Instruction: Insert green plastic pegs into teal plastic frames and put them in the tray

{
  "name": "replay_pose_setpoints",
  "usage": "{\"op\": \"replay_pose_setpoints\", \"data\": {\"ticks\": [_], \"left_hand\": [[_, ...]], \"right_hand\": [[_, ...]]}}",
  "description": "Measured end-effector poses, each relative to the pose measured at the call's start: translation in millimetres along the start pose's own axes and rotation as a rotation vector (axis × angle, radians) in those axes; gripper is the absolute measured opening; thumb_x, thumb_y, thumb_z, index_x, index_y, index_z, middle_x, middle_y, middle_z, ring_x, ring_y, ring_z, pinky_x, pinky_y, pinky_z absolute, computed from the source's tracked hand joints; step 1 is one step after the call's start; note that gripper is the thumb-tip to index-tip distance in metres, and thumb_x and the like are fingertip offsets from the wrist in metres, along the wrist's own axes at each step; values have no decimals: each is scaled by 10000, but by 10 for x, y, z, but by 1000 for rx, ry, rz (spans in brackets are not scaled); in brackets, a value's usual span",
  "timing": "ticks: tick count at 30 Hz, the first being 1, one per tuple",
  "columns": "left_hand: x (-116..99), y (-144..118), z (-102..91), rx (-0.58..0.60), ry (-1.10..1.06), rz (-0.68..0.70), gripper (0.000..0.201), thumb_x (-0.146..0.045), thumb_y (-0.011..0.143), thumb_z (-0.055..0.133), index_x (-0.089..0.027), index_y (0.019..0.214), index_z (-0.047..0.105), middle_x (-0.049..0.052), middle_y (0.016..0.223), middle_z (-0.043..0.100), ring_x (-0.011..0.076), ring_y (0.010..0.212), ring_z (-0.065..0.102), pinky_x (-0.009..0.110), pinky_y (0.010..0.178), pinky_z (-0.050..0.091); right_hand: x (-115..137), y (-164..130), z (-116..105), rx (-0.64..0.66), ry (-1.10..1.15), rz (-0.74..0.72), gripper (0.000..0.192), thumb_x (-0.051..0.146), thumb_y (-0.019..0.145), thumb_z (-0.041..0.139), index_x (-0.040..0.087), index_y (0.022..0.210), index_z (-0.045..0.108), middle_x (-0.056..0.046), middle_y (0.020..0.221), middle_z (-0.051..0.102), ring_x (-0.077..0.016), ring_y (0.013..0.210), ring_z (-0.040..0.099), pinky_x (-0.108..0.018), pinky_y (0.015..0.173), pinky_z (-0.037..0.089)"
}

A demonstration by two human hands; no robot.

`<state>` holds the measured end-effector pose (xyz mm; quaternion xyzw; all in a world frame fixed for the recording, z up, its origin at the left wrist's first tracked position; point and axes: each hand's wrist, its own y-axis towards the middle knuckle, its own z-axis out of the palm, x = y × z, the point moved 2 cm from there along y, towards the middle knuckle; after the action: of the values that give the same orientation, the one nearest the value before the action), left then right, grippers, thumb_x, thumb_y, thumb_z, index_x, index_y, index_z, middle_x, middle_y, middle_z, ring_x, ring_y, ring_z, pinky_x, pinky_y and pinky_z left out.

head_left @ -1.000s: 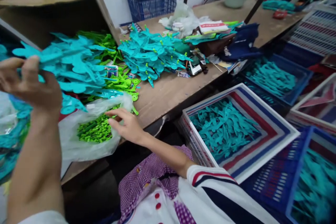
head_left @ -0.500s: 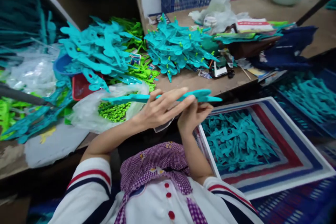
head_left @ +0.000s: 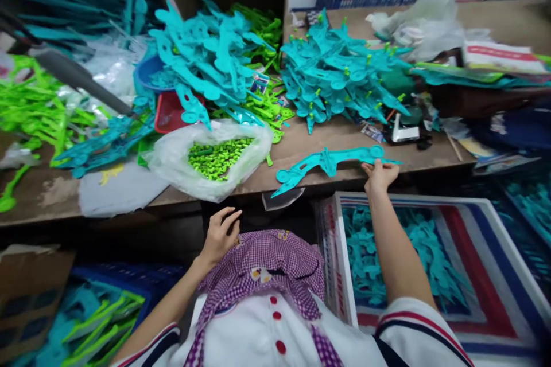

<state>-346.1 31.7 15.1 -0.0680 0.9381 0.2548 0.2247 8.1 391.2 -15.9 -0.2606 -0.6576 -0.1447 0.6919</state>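
My right hand (head_left: 379,175) pinches one end of a long turquoise plastic piece (head_left: 329,161), which reaches leftward over the bench's front edge. Round discs and pointed tips mark both its ends. Lower down, near the apron, my left hand (head_left: 221,235) hangs with loosely bent fingers apart and nothing in them. Between the hands and the piles lies a clear plastic bag (head_left: 172,166) holding small lime-green parts (head_left: 219,157). Behind the held piece rises a heap of turquoise pieces (head_left: 340,74) with green pegs in them.
Another turquoise pile (head_left: 206,63) stands by a red tray (head_left: 178,113) and a blue bowl (head_left: 148,71). At my right is a white-rimmed striped box (head_left: 477,264) with turquoise pieces inside. A blue crate (head_left: 163,281) sits low on the left. A grey bar (head_left: 81,77) crosses the left side.
My left hand has let go of the turquoise piece and dropped toward my lap. My right hand has carried the piece rightward, over the bench edge. The view has shifted left and down.
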Motion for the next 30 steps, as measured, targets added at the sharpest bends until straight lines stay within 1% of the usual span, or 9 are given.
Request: {"op": "replay_pose_setpoints", "data": {"ticks": [2, 5, 9, 12, 16, 19, 22, 27, 30], "left_hand": [[51, 132, -82, -132, 18, -123, 296, -192, 865, 582, -283, 1140, 646, 70, 1057, 653, 212, 982, 660, 383, 901, 554], [226, 653, -136, -296, 43, -294, 255, -227, 905, 528, -203, 1135, 637, 90, 1046, 654, 209, 1031, 635, 373, 950, 518], [528, 1383, 123, 109, 152, -551, 296, -220, 927, 476, -162, 1178, 623, 140, 1176, 628, 235, 1148, 578, 375, 1004, 457], [636, 1493, 337, 366, 335, -737, 496, -373, 882, 591, -195, 1340, 527, 186, 1385, 494, 352, 1237, 496, 510, 1020, 403], [606, 1331, 536, 373, 414, -590, 521, -417, 914, 538, -205, 1386, 475, 214, 1410, 444, 377, 1246, 450, 537, 983, 398], [649, 1261, 586, 411, 327, -444, 379, -375, 949, 470, -201, 1273, 562, 215, 1267, 525, 369, 1187, 492, 521, 910, 443], [778, 1343, 531, 469, 198, -414, 328, -354, 952, 466, -205, 1219, 582, 203, 1173, 559, 340, 1071, 586, 465, 832, 487], [921, 1647, 319, 372, 128, -395, 428, -500, 913, 508, -168, 1168, 599, 194, 1022, 615, 323, 943, 659, 408, 745, 482], [948, 1747, 187, 303, 76, -396, 432, -508, 903, 504, -171, 1156, 602, 171, 989, 638, 297, 914, 664, 390, 721, 462]], "right_hand": [[-92, -36, 150, 5, -21, 37, 254, 176, 836, 534, 242, 834, 288, 114, 705, 478, -54, 528, 621, -246, 637, 571], [-136, -145, 278, 16, -92, 79, 198, 193, 849, 519, 222, 773, 339, 72, 688, 504, -70, 575, 636, -264, 672, 573], [-78, -429, 272, 53, -235, 80, 224, 99, 759, 551, 229, 697, 379, 36, 651, 500, -121, 623, 639, -329, 714, 567], [-80, -754, 151, 32, -296, -39, 341, 32, 616, 616, 257, 719, 381, 33, 721, 479, -172, 722, 626, -422, 850, 528], [-165, -1211, 153, 202, -451, -508, 249, 192, 606, 648, 226, 820, 523, -44, 835, 540, -303, 813, 634, -529, 819, 522], [-204, -1639, 382, 409, -520, -741, 174, 316, 730, 604, 185, 845, 612, -111, 851, 625, -320, 812, 645, -528, 815, 523], [-212, -2096, 635, 695, -601, -914, 340, 470, 824, 544, 153, 861, 661, -154, 888, 677, -318, 866, 652, -506, 869, 507], [-136, -2454, 671, 829, -568, -781, 499, 590, 847, 536, 138, 1004, 680, -137, 905, 698, -272, 794, 669, -443, 810, 531], [116, -2624, 702, 885, -472, -694, 472, 555, 826, 599, 135, 1024, 683, -112, 881, 692, -236, 705, 663, -416, 755, 544]]}}
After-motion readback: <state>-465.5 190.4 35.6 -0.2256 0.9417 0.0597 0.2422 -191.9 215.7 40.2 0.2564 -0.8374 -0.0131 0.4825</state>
